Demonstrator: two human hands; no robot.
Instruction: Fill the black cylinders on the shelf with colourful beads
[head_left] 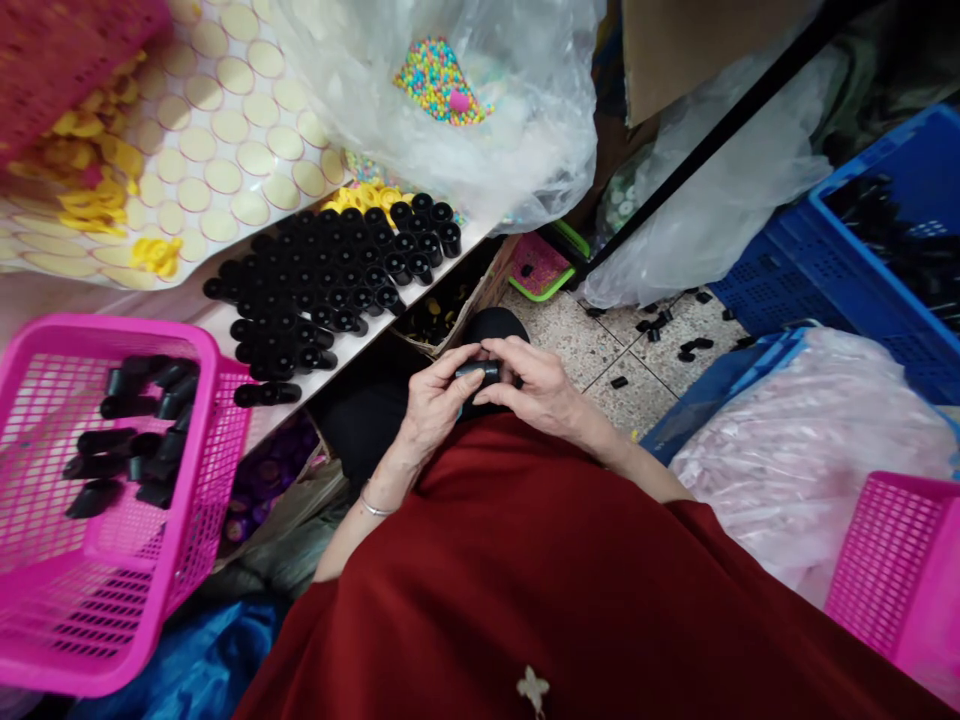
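Above my lap, both hands meet around one small black plastic cylinder [480, 372]. My left hand [439, 398] has its fingers closed on the cylinder's left part, thumb along the near side. At the other end my right hand [536, 378] curls its fingers and thumb round it; part of that end is hidden. Rows of similar black cylinders [330, 270] stand upright on the white table edge [281, 420] to the left. More of them lie loose in the pink basket [180, 480] at far left.
Yellow plastic pieces [364, 197] lie behind the rows. A clear plastic bag [517, 170] with coloured beads [442, 80] rests at the back. A blue crate [780, 260] stands right, beside a bag of pale pink pieces [810, 450]. Several black pieces [656, 325] are scattered on the floor.
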